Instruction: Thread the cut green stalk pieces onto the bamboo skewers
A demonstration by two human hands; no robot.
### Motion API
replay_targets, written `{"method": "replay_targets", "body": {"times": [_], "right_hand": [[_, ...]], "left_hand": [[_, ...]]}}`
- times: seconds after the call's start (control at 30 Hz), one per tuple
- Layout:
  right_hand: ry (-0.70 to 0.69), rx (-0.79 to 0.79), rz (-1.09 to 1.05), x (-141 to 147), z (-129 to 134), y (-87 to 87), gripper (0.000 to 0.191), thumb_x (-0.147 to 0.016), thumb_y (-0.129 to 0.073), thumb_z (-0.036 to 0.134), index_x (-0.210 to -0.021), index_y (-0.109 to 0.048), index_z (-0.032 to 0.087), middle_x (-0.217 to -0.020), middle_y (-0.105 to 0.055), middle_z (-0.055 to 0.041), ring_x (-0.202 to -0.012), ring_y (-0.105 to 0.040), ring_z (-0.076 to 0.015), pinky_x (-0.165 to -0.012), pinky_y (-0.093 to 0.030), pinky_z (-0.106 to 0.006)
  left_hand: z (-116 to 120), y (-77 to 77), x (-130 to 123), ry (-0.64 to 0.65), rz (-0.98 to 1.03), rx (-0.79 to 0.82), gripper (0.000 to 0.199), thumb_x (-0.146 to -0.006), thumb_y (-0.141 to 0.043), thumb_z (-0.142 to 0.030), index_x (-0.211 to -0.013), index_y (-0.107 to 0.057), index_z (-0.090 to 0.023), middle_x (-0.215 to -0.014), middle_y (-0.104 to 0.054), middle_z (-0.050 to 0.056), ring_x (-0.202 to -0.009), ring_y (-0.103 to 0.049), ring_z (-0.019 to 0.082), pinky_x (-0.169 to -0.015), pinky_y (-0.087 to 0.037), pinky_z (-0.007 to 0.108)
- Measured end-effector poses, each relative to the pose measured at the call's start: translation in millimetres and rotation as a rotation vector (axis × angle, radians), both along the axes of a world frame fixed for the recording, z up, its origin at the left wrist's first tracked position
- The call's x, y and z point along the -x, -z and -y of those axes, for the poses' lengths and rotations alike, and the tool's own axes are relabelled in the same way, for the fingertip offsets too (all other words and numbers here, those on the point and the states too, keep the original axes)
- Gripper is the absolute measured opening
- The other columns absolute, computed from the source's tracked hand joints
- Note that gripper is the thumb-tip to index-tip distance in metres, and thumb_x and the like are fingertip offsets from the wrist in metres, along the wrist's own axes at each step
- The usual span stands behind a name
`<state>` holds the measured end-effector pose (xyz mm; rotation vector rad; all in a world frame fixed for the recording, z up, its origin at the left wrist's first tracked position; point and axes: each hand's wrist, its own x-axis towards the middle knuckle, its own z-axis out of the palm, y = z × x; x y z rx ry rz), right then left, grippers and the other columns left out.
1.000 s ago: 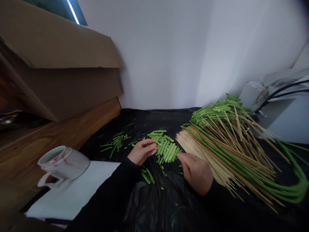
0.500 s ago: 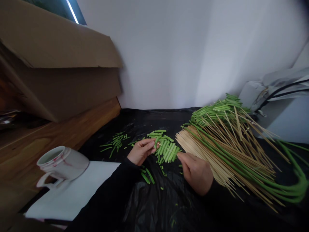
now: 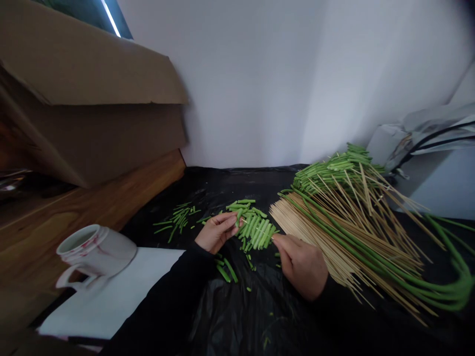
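Note:
My right hand (image 3: 301,264) pinches the near end of a thin skewer that carries a row of cut green bean pieces (image 3: 259,232) side by side. At the skewer's far end, my left hand (image 3: 218,231) is closed on a single bean piece (image 3: 239,217), held between thumb and fingers. Whether the skewer's tip has gone through that piece I cannot tell. Loose cut pieces lie behind and under the row, partly hidden by it. A few short cut pieces (image 3: 227,272) rest on the black plastic sheet (image 3: 230,321) just below my left hand.
To the right lie a bundle of bamboo skewers (image 3: 304,227), long uncut beans (image 3: 371,264) and a pile of filled skewers (image 3: 337,168). More cut pieces (image 3: 180,217) are at left. A mug (image 3: 111,252) stands on white paper (image 3: 122,296). A cardboard box (image 3: 111,133) is behind it.
The bean piece in my left hand has shifted very slightly left. My right hand keeps its place on the skewer, and the rest looks the same.

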<state>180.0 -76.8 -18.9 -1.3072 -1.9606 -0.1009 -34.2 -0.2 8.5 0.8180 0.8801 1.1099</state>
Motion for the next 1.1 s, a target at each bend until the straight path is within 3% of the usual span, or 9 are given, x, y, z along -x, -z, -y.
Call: {"method": "replay_targets", "body": {"times": [0.7,1.1], "right_hand": [[-0.007,0.013,0.051,-0.1,0.9,-1.2,0.029,-0.088,-0.038,0.015,-0.098,-0.065,0.018,-0.073,-0.065,-0.0051,-0.068,-0.059,-0.0139,-0.062,-0.039,-0.022],[-0.046,0.023,0.016,1.4,1.5,2.3,0.028,-0.089,-0.038,0.014,-0.098,-0.064,0.016,-0.075,-0.065,-0.005,-0.072,-0.06,-0.0146,-0.067,-0.04,-0.024]], "left_hand": [[0.3,0.3,0.6,0.008,-0.027,0.061,0.026,-0.054,-0.083,-0.014,-0.078,-0.073,-0.009,-0.072,-0.072,0.009,-0.068,-0.067,0.014,-0.059,-0.053,0.017],[2.0,3.0,-0.6,0.08,0.008,0.116,0.015,-0.063,-0.077,-0.008,-0.076,-0.072,-0.011,-0.07,-0.07,0.006,-0.065,-0.065,0.012,-0.059,-0.052,0.018]]}}
